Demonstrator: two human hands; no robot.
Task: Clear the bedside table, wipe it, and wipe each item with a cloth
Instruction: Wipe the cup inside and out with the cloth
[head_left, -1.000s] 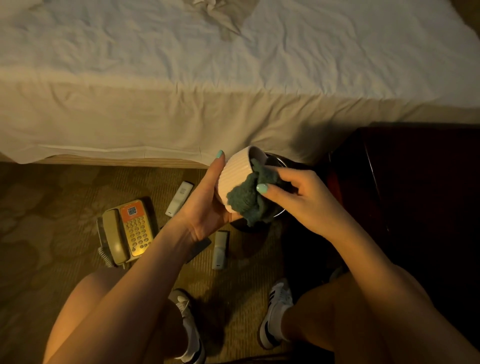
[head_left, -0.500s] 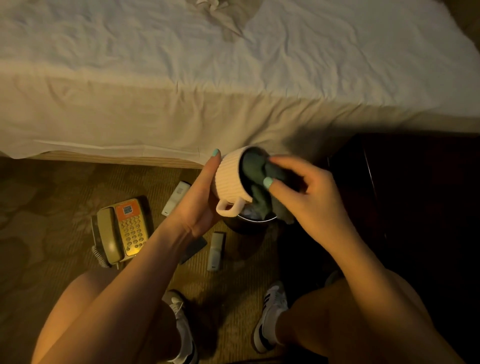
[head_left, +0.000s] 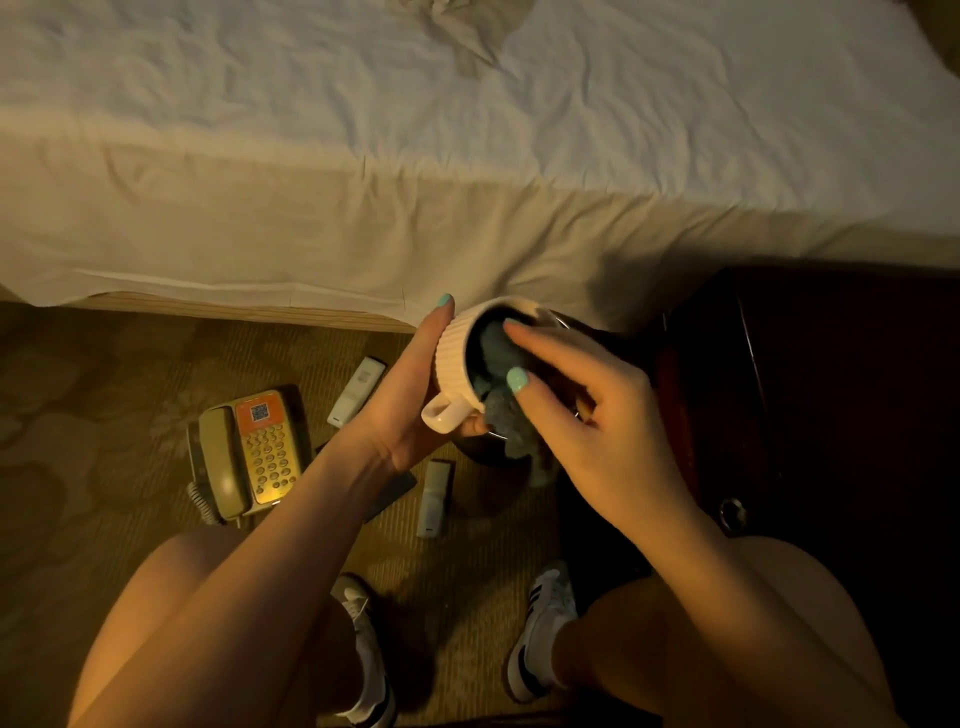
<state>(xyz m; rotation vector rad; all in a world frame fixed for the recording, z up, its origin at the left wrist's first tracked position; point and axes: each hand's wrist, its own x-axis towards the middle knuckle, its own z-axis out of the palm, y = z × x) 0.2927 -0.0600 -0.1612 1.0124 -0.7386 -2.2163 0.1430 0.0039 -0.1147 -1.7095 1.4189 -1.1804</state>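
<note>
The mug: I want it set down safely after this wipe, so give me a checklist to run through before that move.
1. Left hand has a firm grip on the mug: ok, palm and thumb wrap its ribbed wall.
2. Cloth reaches inside the mug: ok, right hand presses it in.
3. Inside fully wiped: cannot tell, too dark.
4. Handle intact: ok, it points down toward the wrist.
5. Free carpet for the mug: ok, beyond the phone and remotes.
6. Bedside table wiped: cannot tell.
</note>
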